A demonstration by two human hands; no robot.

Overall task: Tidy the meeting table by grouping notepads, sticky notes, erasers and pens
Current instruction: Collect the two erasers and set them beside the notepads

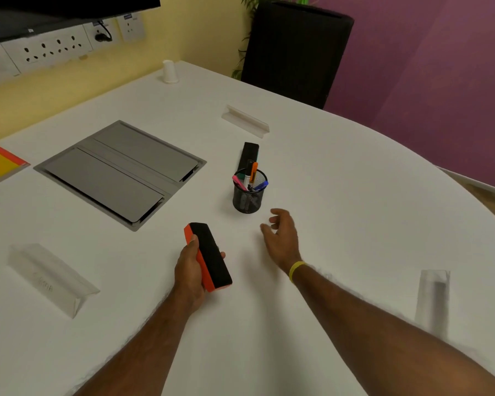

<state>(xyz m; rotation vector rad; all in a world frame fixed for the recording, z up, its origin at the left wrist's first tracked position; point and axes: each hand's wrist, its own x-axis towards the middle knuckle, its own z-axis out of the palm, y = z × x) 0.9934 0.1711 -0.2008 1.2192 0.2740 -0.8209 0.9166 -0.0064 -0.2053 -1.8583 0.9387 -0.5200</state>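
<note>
Eraser (212,252) clamped in left hand (189,268) grip, right hand (282,238) grip apart over white table (355,195), yellow wall (183,32), purple wall (440,81)

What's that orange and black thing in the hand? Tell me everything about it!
It is a whiteboard eraser, a long block with an orange body and a black, felt-looking pad facing up. The left hand holds it in a grip round its near half, thumb on the orange side, a fingertip peeking out opposite. Its far end points away from the person. Whether it rests on the white table cannot be told.
</note>
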